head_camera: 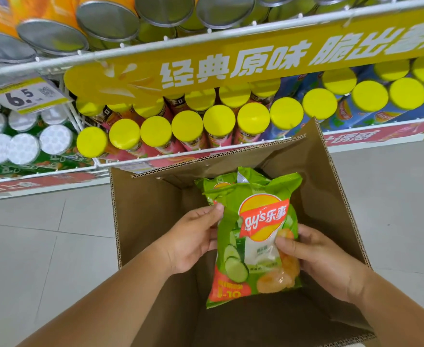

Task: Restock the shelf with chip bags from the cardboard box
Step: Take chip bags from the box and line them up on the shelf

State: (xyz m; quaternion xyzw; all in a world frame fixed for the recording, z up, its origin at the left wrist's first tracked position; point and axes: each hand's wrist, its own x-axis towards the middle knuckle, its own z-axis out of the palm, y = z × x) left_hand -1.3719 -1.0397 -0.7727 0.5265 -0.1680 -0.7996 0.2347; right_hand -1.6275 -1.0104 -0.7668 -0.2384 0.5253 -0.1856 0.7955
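A green cucumber-flavour chip bag is held over the open cardboard box. My left hand grips the bag's left edge, thumb on the front. My right hand pinches its right side, thumb pressed on the front. Behind it, deeper in the box, another green chip bag shows only its top. The wire shelf stands just beyond the box, low to the floor.
The shelf holds rows of chip tubes with yellow lids, and silver-topped green tubes at the left. A yellow banner and a price tag hang on the upper shelf rail. Grey floor tiles surround the box.
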